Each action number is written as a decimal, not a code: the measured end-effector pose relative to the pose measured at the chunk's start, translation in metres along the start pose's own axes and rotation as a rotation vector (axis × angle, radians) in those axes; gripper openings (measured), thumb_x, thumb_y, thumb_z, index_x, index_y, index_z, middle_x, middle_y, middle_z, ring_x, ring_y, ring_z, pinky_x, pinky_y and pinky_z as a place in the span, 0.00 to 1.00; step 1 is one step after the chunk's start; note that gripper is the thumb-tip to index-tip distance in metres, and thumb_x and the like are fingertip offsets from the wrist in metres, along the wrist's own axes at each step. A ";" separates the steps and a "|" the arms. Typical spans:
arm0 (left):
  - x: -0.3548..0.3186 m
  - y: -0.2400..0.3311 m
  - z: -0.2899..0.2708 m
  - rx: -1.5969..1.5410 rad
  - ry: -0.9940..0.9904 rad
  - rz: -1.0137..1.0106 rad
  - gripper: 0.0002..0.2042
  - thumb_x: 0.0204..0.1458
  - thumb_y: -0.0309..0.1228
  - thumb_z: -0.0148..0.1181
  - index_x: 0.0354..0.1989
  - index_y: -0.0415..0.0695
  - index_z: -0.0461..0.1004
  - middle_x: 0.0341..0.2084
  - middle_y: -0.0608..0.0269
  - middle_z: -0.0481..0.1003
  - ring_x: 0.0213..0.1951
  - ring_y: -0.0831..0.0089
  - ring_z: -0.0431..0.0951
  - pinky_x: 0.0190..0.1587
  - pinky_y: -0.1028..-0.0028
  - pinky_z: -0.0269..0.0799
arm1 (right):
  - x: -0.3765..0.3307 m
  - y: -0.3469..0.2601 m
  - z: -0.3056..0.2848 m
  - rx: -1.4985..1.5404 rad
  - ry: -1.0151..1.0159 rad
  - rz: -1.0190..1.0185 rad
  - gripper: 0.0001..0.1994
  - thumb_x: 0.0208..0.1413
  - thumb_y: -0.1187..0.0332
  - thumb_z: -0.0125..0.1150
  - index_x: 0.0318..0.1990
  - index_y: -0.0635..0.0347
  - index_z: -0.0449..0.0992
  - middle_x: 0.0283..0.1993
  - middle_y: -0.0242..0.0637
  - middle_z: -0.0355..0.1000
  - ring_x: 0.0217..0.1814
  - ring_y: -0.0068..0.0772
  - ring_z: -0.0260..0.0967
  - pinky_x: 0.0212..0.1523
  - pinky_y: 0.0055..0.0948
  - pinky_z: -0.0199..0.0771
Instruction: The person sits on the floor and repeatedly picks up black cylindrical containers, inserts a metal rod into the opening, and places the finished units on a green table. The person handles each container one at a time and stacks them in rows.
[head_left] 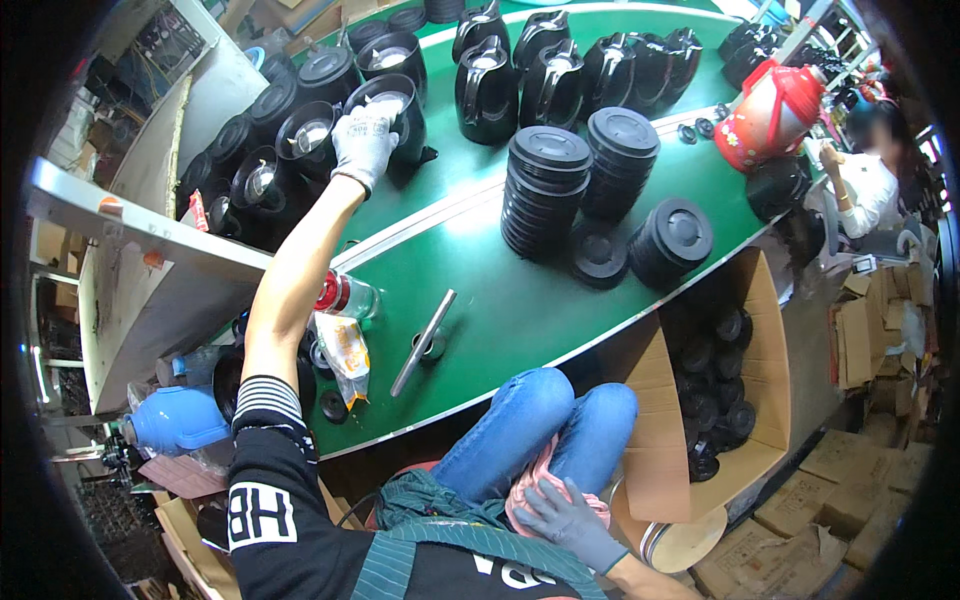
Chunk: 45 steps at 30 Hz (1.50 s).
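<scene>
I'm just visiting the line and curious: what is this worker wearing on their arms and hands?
Both hands wear knit work gloves: the left hand a pale grey one, the right hand a darker grey one. The left arm has a short black sleeve with a black-and-white striped cuff and white lettering; the forearm below it is uncovered.

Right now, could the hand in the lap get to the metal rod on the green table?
Probably yes. The right hand rests on a pink cloth in the lap, and the metal rod lies on the green table near its front edge with nothing between; only the raised knees might crowd it.
</scene>
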<state>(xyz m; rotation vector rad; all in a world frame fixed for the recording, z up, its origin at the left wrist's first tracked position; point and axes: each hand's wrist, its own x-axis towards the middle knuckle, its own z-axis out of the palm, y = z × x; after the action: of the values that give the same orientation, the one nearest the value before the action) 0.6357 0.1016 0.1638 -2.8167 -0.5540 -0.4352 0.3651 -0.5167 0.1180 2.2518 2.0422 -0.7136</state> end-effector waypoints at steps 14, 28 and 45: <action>-0.169 0.018 -0.265 -0.481 0.139 0.532 0.15 0.44 0.26 0.76 0.42 0.46 0.84 0.39 0.58 0.80 0.48 0.53 0.80 0.53 0.56 0.77 | 0.058 0.059 -0.218 0.064 1.086 0.030 0.43 0.51 0.58 0.79 0.76 0.51 0.68 0.76 0.50 0.66 0.81 0.56 0.60 0.79 0.65 0.55; -0.383 0.061 -0.222 -1.014 0.122 0.492 0.40 0.46 0.21 0.68 0.74 0.39 0.65 0.65 0.40 0.73 0.69 0.43 0.74 0.71 0.48 0.69 | 0.026 0.000 -0.155 1.476 1.115 0.443 0.26 0.47 0.77 0.84 0.55 0.66 0.81 0.64 0.46 0.80 0.60 0.27 0.79 0.59 0.32 0.82; -0.333 0.044 -0.095 -1.434 -0.115 -0.287 0.14 0.59 0.28 0.66 0.52 0.38 0.84 0.45 0.60 0.84 0.46 0.67 0.84 0.54 0.67 0.80 | 0.110 0.088 -0.223 1.281 0.388 0.430 0.20 0.65 0.52 0.70 0.55 0.57 0.84 0.36 0.34 0.83 0.30 0.24 0.79 0.37 0.27 0.78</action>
<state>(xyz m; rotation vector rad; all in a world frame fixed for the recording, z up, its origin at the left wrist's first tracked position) 0.3360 -0.0748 0.1339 -4.1231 -0.9326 -1.0591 0.5233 -0.3564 0.2546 3.4641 1.0668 -2.0483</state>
